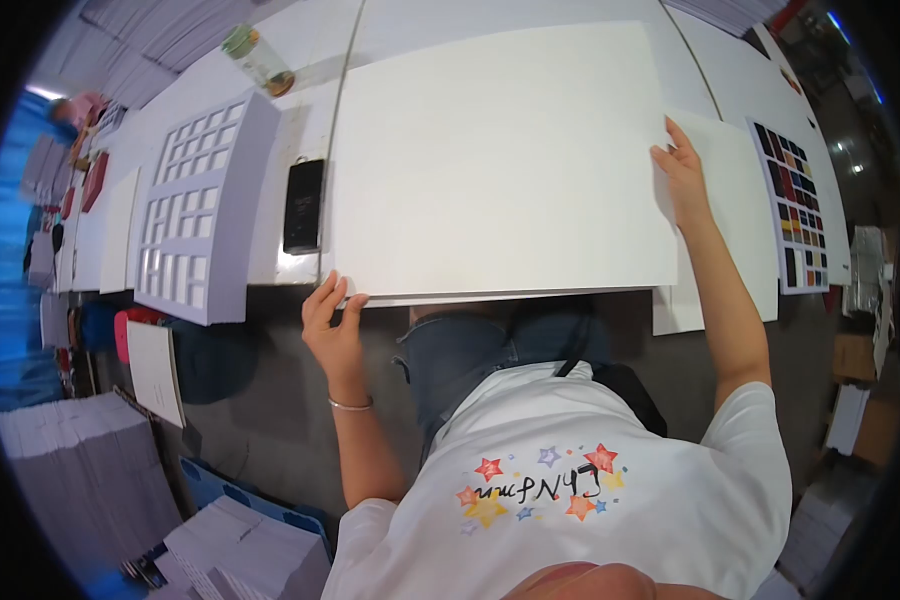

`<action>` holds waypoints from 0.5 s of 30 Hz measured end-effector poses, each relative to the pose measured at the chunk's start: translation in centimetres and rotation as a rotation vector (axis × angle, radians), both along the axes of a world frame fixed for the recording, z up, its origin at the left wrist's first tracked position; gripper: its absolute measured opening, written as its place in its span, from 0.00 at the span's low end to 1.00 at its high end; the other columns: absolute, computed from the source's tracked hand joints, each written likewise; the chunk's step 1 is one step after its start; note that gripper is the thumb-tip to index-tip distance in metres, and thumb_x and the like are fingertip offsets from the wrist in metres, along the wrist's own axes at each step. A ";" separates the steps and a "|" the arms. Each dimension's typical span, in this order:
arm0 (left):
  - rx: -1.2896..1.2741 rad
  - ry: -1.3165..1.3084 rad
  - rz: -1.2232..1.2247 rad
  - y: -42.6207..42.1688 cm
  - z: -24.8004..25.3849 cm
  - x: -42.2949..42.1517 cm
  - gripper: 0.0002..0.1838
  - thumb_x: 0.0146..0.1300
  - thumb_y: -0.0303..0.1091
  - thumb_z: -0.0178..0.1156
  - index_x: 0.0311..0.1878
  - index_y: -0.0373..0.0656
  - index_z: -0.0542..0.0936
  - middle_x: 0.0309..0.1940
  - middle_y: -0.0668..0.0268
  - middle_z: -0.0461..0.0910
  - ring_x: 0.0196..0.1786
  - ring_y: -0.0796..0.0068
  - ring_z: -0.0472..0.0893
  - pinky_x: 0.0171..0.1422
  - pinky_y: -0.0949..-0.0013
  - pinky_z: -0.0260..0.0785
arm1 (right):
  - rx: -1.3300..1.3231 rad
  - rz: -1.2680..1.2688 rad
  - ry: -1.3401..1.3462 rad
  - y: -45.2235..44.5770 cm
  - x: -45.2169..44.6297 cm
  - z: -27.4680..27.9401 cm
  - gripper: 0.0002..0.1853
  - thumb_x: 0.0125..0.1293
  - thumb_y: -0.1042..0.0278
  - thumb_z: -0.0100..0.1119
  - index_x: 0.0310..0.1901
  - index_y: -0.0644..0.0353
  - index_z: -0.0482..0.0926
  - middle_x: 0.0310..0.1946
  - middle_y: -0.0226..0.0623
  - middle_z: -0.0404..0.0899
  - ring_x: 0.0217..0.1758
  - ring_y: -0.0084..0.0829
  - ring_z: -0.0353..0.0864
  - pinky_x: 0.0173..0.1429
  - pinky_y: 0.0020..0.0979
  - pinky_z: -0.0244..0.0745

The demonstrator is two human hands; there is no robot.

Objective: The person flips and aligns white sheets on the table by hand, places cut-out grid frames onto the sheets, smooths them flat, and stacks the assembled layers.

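A large white board (500, 160) lies flat in front of me, with another sheet or board edge showing beneath its near side. My left hand (334, 322) is at its near left corner, thumb and fingers bent against the edges. At the right edge, my right hand (682, 175) has its thumb tip on the board and its fingers along the side; any fingers underneath are hidden. A second white board (725, 220) lies partly under my right forearm. Left of the large board rests a black phone (304, 206).
A white tray-like panel of rectangular cells (182, 205) stands at the left. Behind it is a bottle with a green lid (257, 60). A colour swatch board (795, 205) lies at the right. Paper stacks (85, 490) fill the lower left. Another person (75, 112) is at the far left.
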State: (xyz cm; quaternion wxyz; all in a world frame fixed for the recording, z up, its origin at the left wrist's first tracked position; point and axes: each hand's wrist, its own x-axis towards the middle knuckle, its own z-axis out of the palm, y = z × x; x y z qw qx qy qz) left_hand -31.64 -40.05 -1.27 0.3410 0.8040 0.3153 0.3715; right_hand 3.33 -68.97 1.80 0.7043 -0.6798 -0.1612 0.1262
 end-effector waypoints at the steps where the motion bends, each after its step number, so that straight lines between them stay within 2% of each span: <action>1: -0.002 0.002 0.005 0.0 0.0 0.0 0.17 0.44 0.22 0.68 0.41 0.36 0.81 0.45 0.59 0.78 0.49 0.67 0.75 0.55 0.69 0.66 | -0.016 -0.015 -0.036 0.0 0.3 -0.5 0.27 0.61 0.77 0.50 0.64 0.60 0.60 0.50 0.34 0.73 0.50 0.22 0.72 0.57 0.22 0.64; 6: -0.003 0.003 -0.003 0.0 -0.3 0.0 0.16 0.47 0.23 0.68 0.43 0.37 0.81 0.46 0.59 0.78 0.50 0.68 0.75 0.55 0.70 0.66 | -0.039 0.002 -0.040 0.4 -0.4 0.2 0.27 0.61 0.77 0.50 0.64 0.62 0.60 0.52 0.34 0.71 0.52 0.20 0.69 0.58 0.22 0.61; 10: 0.032 0.028 -0.019 0.1 -0.1 -0.1 0.16 0.48 0.24 0.67 0.43 0.37 0.81 0.46 0.60 0.78 0.50 0.69 0.75 0.55 0.70 0.66 | -0.075 -0.053 -0.070 0.6 -0.3 -0.2 0.26 0.61 0.79 0.47 0.63 0.64 0.60 0.55 0.37 0.70 0.55 0.23 0.68 0.59 0.24 0.61; 15: 0.037 0.018 -0.026 0.2 -0.2 -0.2 0.16 0.48 0.26 0.68 0.43 0.37 0.81 0.47 0.58 0.77 0.50 0.68 0.75 0.55 0.70 0.66 | -0.080 -0.054 -0.124 0.5 0.1 -0.7 0.26 0.61 0.77 0.48 0.63 0.63 0.61 0.56 0.35 0.69 0.56 0.24 0.68 0.59 0.24 0.60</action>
